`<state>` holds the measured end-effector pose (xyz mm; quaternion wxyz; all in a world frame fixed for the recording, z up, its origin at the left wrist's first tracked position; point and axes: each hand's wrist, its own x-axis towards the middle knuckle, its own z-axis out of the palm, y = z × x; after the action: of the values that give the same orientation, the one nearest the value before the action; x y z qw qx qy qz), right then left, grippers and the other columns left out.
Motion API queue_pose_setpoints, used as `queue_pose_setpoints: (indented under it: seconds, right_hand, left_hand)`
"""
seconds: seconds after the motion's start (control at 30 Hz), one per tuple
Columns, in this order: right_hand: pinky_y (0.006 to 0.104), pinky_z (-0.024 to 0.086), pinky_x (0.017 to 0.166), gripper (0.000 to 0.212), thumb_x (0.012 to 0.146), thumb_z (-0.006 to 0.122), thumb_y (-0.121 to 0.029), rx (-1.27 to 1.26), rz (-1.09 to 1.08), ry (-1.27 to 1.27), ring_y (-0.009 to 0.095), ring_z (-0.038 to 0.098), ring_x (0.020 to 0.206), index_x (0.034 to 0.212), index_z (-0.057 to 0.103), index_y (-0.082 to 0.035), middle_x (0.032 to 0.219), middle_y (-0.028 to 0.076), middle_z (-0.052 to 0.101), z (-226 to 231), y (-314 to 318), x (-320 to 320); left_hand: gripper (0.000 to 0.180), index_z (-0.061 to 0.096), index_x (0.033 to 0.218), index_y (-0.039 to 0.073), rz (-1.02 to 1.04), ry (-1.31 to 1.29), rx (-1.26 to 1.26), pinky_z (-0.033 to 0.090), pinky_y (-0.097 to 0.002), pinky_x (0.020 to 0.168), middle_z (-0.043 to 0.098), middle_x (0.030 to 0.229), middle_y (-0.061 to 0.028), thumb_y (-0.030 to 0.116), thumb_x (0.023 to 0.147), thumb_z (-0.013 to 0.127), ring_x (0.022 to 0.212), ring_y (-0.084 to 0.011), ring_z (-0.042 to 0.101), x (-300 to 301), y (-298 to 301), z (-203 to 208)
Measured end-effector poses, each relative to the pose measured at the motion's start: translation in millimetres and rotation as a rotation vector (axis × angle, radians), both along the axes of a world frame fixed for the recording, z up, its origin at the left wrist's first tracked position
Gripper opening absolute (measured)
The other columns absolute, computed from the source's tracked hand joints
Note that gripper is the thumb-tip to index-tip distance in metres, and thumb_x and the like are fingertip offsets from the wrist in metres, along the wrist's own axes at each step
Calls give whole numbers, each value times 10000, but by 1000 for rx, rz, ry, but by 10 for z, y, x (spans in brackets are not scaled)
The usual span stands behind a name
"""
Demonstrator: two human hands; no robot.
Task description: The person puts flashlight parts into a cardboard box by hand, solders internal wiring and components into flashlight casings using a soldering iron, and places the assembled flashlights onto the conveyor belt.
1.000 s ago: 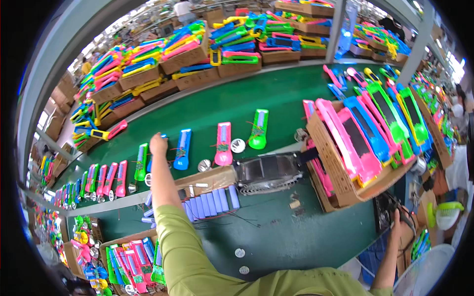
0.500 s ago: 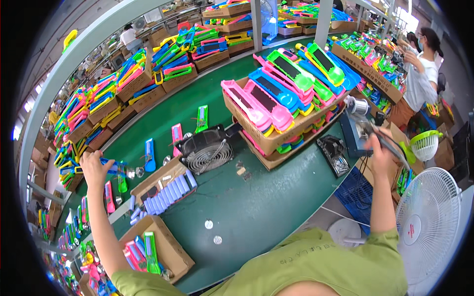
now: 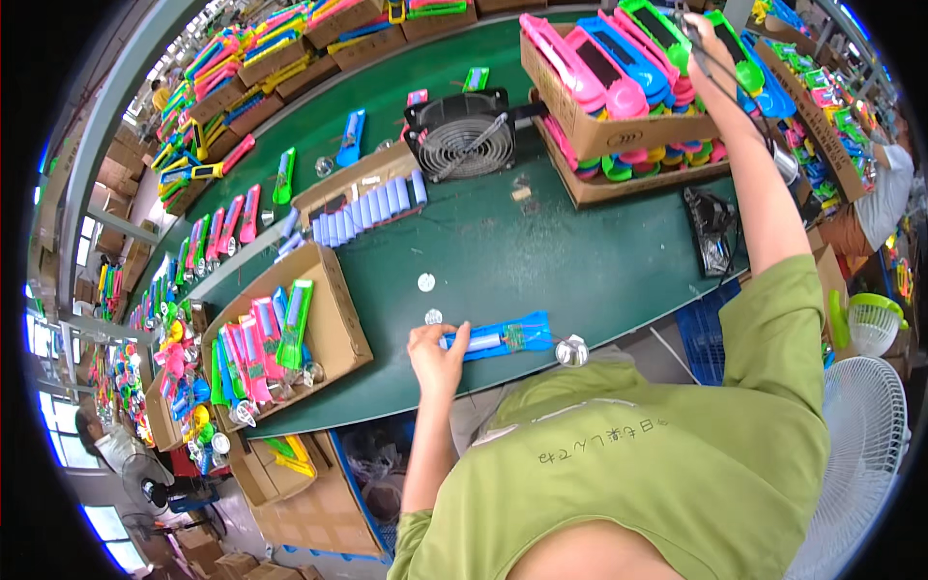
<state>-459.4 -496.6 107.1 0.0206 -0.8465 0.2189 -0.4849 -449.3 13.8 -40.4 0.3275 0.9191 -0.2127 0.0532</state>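
Observation:
My left hand grips one end of a long blue plastic lamp housing at the front edge of the green bench. A pale purple battery and a small green circuit board lie in its open side. A clear, shiny lamp head hangs by wires at its right end. My right hand is raised at the upper right, over a carton of coloured panel housings. Its fingers are closed round a thin dark tool with a black cable, apparently a soldering iron; its tip cannot be made out.
A black fan stands mid-bench beside a cardboard tray of purple batteries. An open carton at the left holds several coloured housings. A black open case lies near the right edge. A white fan stands at my right.
My left hand has brought the blue housing from the far left line to the bench's front edge. My right hand has moved from the right side to above the carton. The view has shifted.

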Motion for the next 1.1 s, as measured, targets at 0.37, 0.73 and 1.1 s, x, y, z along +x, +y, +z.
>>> queue_pose_setpoints:
  seconds: [0.37,0.73,1.1]
  right_hand:
    - [257,437,697,192,806,602,-41,103,263,-177,154,563,772,997,598,-22,893,90,614,-11,1509,-1092]
    - [259,473,630,374,725,569,85,686,801,53,182,580,762,1054,551,-92,907,116,573,-1862,2398,-1104]
    - [476,416,886,288,686,699,-142,289,837,132,222,619,748,937,586,-57,709,81,609,-1433,2696,-1081]
  left_hand:
    - [217,625,837,99,-703,-312,110,398,-361,731,549,955,-61,70,627,669,848,-255,500,-250,-587,404]
    - [102,603,842,-42,-249,714,-958,476,-309,789,534,978,-121,-87,769,548,793,-176,576,-358,-596,241]
    - [98,629,705,65,-373,-177,12,419,-343,660,568,689,-47,25,620,657,728,-247,512,285,-404,363]
